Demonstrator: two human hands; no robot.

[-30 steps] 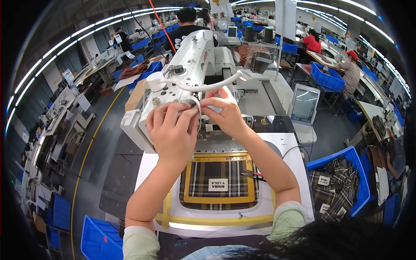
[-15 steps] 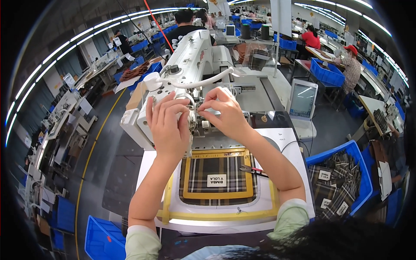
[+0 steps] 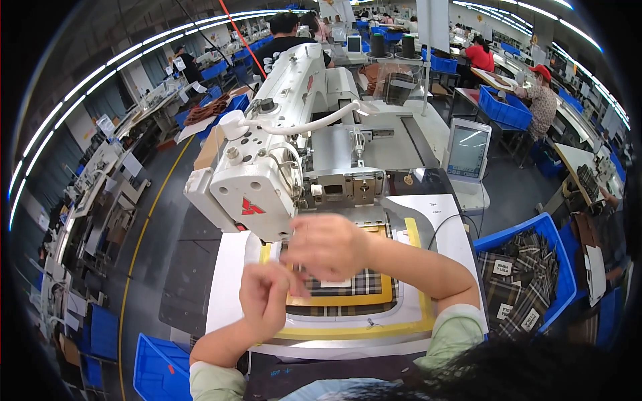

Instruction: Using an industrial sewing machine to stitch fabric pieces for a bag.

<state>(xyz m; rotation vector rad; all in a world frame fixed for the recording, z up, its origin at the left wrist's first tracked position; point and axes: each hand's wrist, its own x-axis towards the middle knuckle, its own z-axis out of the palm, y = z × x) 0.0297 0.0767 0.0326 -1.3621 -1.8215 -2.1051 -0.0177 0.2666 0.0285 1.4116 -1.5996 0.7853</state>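
My left hand (image 3: 266, 297) is over the left side of a yellow clamp frame, its fingers curled in and its fingertips blurred. My right hand (image 3: 329, 247) hangs just above and beside it, also curled and smeared by motion. Whatever the fingertips may pinch is too small or blurred to make out. Below them the yellow frame (image 3: 344, 300) lies around dark plaid fabric (image 3: 366, 283), whose white label is mostly covered by my right hand. Beyond my hands stands the white head of a sewing machine (image 3: 267, 184), with its needle area partly hidden.
At the right, a blue bin (image 3: 567, 287) holds plaid pieces with white labels. A control screen (image 3: 466, 152) stands behind the table's right side. Another blue bin (image 3: 150, 367) is at the lower left. Thread cones (image 3: 408, 45) stand at the back, and several people sit farther off.
Both hands have come down and back from the machine's needle area to over the yellow frame. The red-handled snips seen on the frame's right side are now hidden by my right arm.
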